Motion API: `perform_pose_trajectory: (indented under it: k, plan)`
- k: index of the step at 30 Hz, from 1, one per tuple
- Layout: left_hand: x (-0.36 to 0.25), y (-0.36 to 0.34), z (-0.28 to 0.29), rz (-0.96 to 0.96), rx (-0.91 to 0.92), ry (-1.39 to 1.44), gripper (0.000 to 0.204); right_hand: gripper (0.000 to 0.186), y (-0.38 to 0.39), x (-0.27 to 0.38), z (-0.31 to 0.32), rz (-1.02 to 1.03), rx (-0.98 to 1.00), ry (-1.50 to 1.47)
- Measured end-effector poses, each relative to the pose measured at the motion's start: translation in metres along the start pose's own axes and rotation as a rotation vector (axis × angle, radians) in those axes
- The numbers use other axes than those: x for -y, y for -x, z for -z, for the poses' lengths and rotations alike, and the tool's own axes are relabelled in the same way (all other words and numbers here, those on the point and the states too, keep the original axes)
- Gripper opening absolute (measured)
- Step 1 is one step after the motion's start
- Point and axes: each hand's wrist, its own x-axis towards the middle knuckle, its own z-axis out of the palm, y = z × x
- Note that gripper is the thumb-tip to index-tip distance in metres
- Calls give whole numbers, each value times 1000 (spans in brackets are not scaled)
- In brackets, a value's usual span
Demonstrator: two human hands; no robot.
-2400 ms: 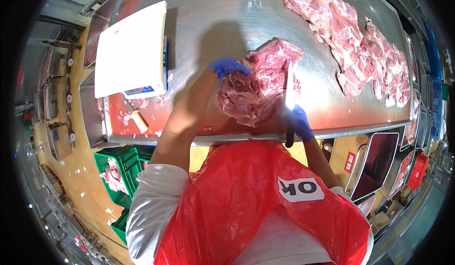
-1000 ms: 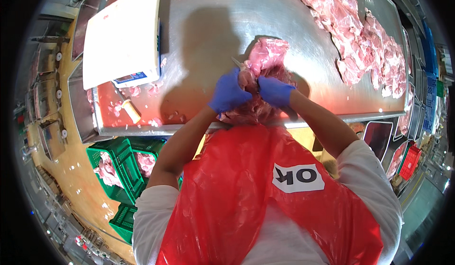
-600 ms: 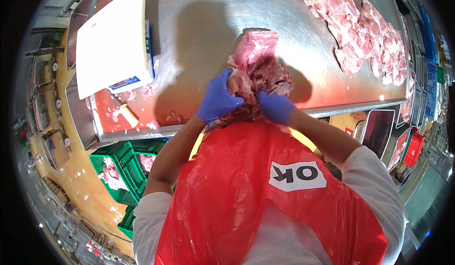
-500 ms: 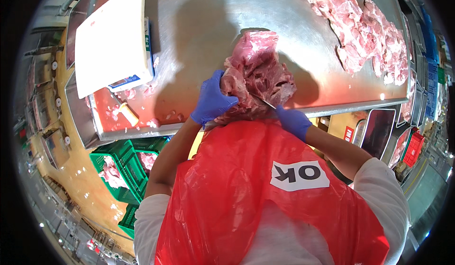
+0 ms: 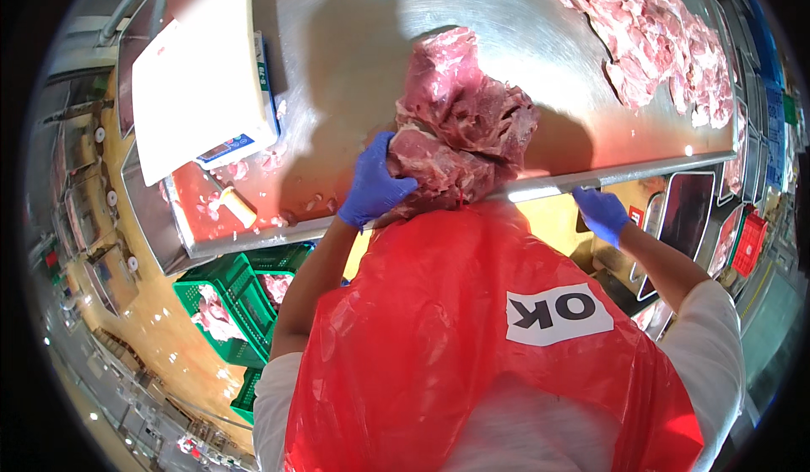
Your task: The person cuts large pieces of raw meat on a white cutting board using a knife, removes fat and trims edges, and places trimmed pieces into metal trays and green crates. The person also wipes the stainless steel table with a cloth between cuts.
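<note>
So the big slab of raw meat (image 5: 460,130) sits at the near edge of the steel table (image 5: 354,42), right in front of the person, bunched up into a dark red lump with its paler end pointing away. Half a second back both gloved hands were on it. Now only the left hand (image 5: 374,187) is: its blue-gloved fingers are curled onto the near left corner of the meat and pressing it down against the table edge.

The right hand (image 5: 602,212) has swung out to the person's right, well apart from the meat, and its fingers are wrapped around the handle of a knife (image 5: 540,194). The bright blade lies along the table's front lip and points back toward the meat. My read is that a cutting stroke has just ended and the blade has been drawn clear, with the left hand pinning the piece so it doesn't slide. That's a judgement though, since no cut line shows.

Further out, a long heap of paler meat pieces (image 5: 658,42) runs along the far right of the table, and a white scale (image 5: 198,75) sits at the left with scraps around it. Below the table edge there's a green crate (image 5: 232,312) holding a few bits of meat. The red apron (image 5: 472,345) fills the bottom of the view.
</note>
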Motion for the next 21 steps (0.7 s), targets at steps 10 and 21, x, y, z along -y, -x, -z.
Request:
perform_pose_trajectory:
  k: [10,21]
  plan:
    - [-6,14,-11,-122,2,-189,53,22,-166,193,126,302,-247,-222]
    - [8,47,-14,-132,-88,-71,57,25,-39,12,24,-58,-59,63]
